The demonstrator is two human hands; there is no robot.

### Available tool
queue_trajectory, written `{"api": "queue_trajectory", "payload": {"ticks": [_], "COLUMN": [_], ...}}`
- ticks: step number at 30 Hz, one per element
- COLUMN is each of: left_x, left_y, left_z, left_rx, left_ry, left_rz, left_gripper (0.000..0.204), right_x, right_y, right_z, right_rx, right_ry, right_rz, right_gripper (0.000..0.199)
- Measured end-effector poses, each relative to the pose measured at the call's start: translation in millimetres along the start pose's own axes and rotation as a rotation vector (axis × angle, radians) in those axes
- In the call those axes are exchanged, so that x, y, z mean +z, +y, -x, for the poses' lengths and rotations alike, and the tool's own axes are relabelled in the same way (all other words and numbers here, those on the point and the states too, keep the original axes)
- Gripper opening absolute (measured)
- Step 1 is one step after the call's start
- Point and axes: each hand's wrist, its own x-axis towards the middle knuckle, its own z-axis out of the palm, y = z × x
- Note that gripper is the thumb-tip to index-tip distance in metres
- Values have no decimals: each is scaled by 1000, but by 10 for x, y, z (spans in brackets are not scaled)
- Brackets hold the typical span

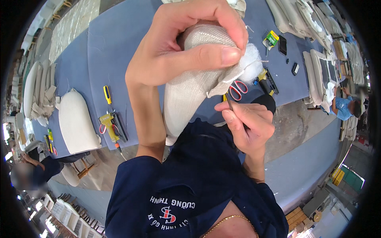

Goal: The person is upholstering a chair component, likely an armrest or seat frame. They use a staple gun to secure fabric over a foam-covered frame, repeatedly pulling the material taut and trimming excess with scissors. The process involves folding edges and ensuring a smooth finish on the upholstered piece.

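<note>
The left hand [186,43] is clamping the open corner of a beige woven cushion cover [190,87], thumb and forefinger pressed together on the fabric edge, where a tuft of white stuffing [251,61] is bulging out just past the fingertips. Just below that pinch, the right hand [248,127] is closing its thumb and fingers on a thin dark needle [229,102], whose tip is pointing up toward the seam being held; whether thread is trailing from it cannot be told. The cover is hanging down from the left hand's grip over the person's dark blue shirt [198,186]. Just beyond the pinched corner, red-handled scissors [238,89] are lying on the blue-grey worktable [119,35]. Well off to the left of both hands, a yellow staple gun [109,125] and a finished cream cushion [77,121] are resting on the same table.
</note>
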Motion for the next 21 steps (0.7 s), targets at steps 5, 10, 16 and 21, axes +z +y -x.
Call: {"api": "queue_trajectory", "payload": {"ticks": [5, 10, 16, 21], "left_x": [76, 220, 268, 268], "left_y": [-144, -207, -274, -199], "left_z": [-88, -70, -152, -155], "left_rx": [200, 227, 289, 243], "left_ry": [-60, -49, -86, -178], "left_rz": [-163, 4, -273, -383], "left_gripper": [17, 16, 17, 24], "right_x": [-97, -210, -364, -483], "right_y": [-37, -14, 3, 13], "right_z": [-108, -29, -49, -44], "right_rx": [17, 3, -16, -45], "right_ry": [-64, -47, -51, -99], "right_rz": [74, 65, 90, 77], "right_gripper": [12, 13, 12, 9]}}
